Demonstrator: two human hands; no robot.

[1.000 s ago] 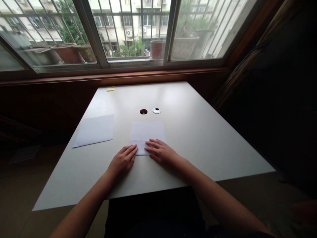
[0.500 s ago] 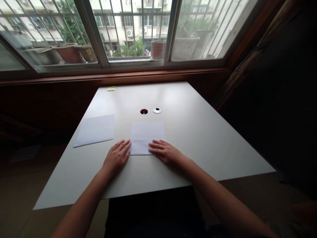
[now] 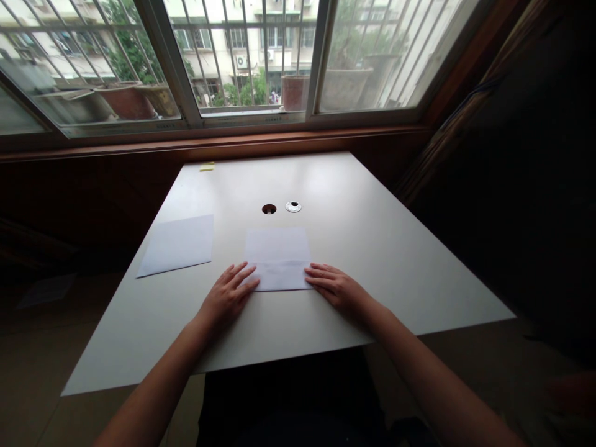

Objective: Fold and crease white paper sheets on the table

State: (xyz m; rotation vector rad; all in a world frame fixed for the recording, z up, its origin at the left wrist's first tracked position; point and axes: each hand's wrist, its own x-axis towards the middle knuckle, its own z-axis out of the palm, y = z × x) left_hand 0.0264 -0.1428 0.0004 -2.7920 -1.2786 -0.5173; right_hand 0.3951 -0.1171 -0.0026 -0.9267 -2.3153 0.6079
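1. White sheet (image 3: 279, 246), w/ a crosswise crease, lies flat on the white tbl (image 3: 400, 267) in front of you.
2. Your L hand (image 3: 228, 290) rests over its near L corner, fingers spread.
3. Your R hand (image 3: 336, 284) touches its R edge, fingers pressed together.
4. 2nd sheet (image 3: 179, 244) lies apart, nr tbl's L side; round hole (image 3: 269, 209) & cap (image 3: 293, 207) sit beyond.

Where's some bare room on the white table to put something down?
The biggest bare patch on the white table runs from the right hand to the right edge. Another lies behind the silver disc, up to the far edge. It's crowded around the middle sheet, where the left hand is too.
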